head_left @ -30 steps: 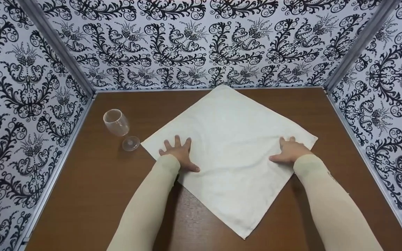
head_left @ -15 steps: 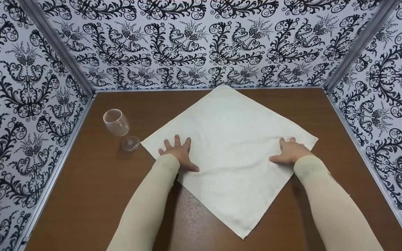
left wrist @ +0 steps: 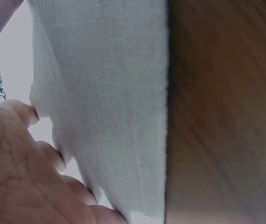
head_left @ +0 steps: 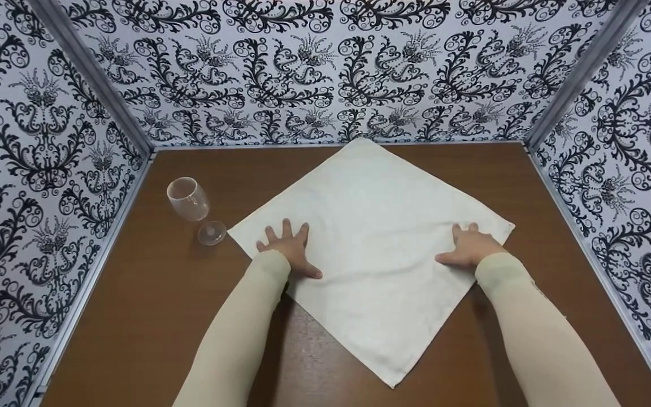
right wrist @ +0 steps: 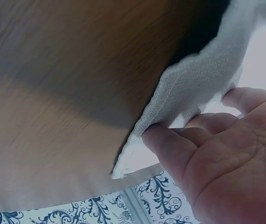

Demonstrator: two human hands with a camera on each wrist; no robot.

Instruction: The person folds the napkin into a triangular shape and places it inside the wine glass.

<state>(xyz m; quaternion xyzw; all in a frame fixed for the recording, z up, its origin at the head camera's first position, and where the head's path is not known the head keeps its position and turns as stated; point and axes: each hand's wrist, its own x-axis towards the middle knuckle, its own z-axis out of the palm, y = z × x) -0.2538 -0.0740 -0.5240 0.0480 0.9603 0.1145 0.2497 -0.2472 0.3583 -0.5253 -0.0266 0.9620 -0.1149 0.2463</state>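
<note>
A white cloth napkin [head_left: 376, 226] lies spread in a diamond on the brown table, with shallow creases running between the hands. My left hand [head_left: 291, 251] rests on its left part, fingers spread and thumb pointing right. On the right part sits my right hand [head_left: 472, 246], thumb toward the middle and fingertips on the fabric. In the left wrist view, the fingertips of the left hand [left wrist: 35, 172] touch the cloth [left wrist: 105, 93] near its straight edge. The right wrist view shows the right hand [right wrist: 230, 154] with its fingertips against the cloth [right wrist: 184, 88] near a corner.
A clear stemmed wine glass [head_left: 190, 200] stands at the left, its foot close to the napkin's left corner. Walls with black scroll patterns [head_left: 303, 68] enclose the brown wooden table [head_left: 150, 294] at the back and both sides.
</note>
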